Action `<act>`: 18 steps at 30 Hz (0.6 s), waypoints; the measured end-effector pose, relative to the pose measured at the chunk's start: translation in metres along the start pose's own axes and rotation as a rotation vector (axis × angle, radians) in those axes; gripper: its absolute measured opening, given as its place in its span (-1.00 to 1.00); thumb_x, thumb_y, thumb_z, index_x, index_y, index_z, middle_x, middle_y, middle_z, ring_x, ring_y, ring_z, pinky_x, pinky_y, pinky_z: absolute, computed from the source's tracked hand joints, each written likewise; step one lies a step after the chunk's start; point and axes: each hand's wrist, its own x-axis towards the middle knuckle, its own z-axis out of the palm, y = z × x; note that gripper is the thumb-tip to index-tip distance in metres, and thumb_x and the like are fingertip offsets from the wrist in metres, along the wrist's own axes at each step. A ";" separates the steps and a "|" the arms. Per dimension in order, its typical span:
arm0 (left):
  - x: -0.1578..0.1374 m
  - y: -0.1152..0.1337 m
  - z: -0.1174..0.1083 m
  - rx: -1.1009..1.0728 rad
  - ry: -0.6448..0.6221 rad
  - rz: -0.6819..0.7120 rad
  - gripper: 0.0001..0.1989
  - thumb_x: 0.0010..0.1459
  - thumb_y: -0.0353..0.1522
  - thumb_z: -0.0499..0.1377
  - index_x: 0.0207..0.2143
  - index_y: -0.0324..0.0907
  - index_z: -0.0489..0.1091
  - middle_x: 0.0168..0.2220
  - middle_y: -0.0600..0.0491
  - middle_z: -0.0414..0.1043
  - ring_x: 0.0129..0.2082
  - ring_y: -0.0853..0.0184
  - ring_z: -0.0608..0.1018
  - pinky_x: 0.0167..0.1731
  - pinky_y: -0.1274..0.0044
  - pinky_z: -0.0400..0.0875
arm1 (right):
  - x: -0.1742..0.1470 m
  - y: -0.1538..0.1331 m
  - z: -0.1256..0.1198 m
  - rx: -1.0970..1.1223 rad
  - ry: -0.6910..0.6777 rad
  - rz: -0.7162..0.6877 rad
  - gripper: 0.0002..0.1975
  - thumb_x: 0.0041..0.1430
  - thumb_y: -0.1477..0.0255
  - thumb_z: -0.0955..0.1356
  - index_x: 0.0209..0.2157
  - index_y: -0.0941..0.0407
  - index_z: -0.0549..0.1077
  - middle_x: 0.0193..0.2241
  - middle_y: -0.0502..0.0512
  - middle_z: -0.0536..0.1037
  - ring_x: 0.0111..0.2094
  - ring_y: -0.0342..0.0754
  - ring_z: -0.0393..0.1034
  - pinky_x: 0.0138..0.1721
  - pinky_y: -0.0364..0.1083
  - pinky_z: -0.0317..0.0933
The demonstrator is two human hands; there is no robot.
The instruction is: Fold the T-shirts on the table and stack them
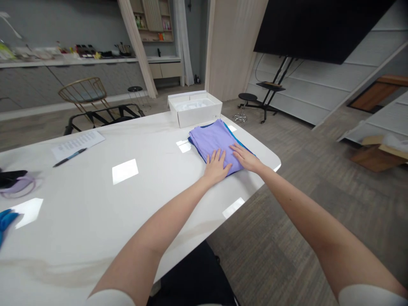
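A folded purple cloth (210, 138) lies flat on top of a darker blue folded cloth (237, 140), whose edges show around it, near the table's right end. My left hand (217, 166) rests on the near part of the purple cloth with its fingers spread. Flat on the same cloth, close to its right edge, lies my right hand (245, 158), fingers stretched out. Neither hand grips anything. The underside of the stack is hidden.
Behind the cloths an open white box (199, 114) stands on the glossy white table (153, 170). Further left are a printed sheet (78, 143), a pen (70, 157), a black and lilac item (17, 182) and a blue item (7, 221). The table's rounded corner (276, 161) is to the right.
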 end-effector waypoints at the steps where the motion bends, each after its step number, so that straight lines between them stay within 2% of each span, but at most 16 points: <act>1: -0.004 0.005 0.004 -0.010 -0.018 -0.011 -0.26 0.38 -0.01 -0.08 0.48 -0.15 -0.05 0.51 -0.08 -0.17 0.50 0.06 -0.11 0.42 0.08 -0.20 | -0.009 -0.001 0.003 0.006 -0.015 0.029 -0.40 0.49 0.11 0.04 0.43 -0.01 0.15 0.44 0.12 0.09 0.45 0.09 -0.08 0.41 0.23 -0.08; 5: -0.014 0.020 0.012 -0.011 -0.052 -0.010 -0.25 0.37 -0.01 -0.04 0.47 -0.18 -0.03 0.52 -0.13 -0.26 0.50 -0.01 -0.18 0.41 0.03 -0.19 | -0.031 -0.002 0.007 -0.066 -0.061 0.166 -0.39 0.50 0.11 0.02 0.46 -0.04 0.02 0.46 0.16 0.03 0.45 0.19 -0.10 0.35 0.41 -0.12; 8: -0.024 0.025 0.002 -0.012 -0.103 0.049 -0.32 0.39 -0.03 -0.05 0.43 -0.16 0.10 0.50 -0.16 -0.17 0.49 0.00 -0.09 0.39 0.03 -0.13 | -0.033 -0.012 -0.005 -0.212 -0.025 0.258 -0.45 0.49 0.17 0.08 0.39 0.00 0.19 0.41 0.25 0.16 0.39 0.25 0.07 0.28 0.47 -0.07; 10: -0.033 0.022 -0.014 -0.009 -0.104 0.100 -0.43 0.41 -0.10 -0.03 0.34 -0.17 0.26 0.45 -0.17 0.02 0.45 0.05 0.09 0.39 0.12 -0.03 | -0.029 -0.031 -0.016 -0.306 0.054 0.240 -0.52 0.47 0.26 0.14 0.29 0.08 0.34 0.31 0.33 0.32 0.31 0.24 0.20 0.26 0.40 0.03; 13: -0.050 0.004 -0.049 0.003 -0.045 0.106 -0.61 0.38 -0.26 0.02 0.13 -0.15 0.47 0.26 -0.15 0.38 0.24 0.13 0.42 0.28 0.30 0.22 | -0.017 -0.082 -0.022 -0.323 0.114 0.090 -0.60 0.43 0.34 0.19 0.15 0.13 0.46 0.13 0.33 0.51 0.15 0.17 0.38 0.17 0.14 0.21; 15: -0.066 -0.016 -0.078 0.021 -0.013 0.038 -0.65 0.36 -0.30 0.03 0.04 -0.13 0.52 0.09 -0.12 0.51 0.09 0.14 0.53 0.13 0.36 0.36 | -0.006 -0.126 -0.017 -0.268 0.059 -0.014 -0.64 0.43 0.34 0.20 0.08 0.10 0.52 0.02 0.26 0.59 0.04 0.11 0.46 0.04 0.01 0.28; 18: -0.101 -0.059 -0.122 0.067 -0.022 -0.109 -0.68 0.34 -0.31 0.03 -0.04 -0.09 0.56 -0.06 -0.09 0.58 -0.04 0.12 0.58 -0.03 0.38 0.43 | 0.010 -0.196 0.004 -0.183 -0.077 -0.159 -0.68 0.42 0.33 0.22 -0.02 0.04 0.57 -0.11 0.15 0.66 -0.08 0.07 0.52 -0.09 -0.07 0.29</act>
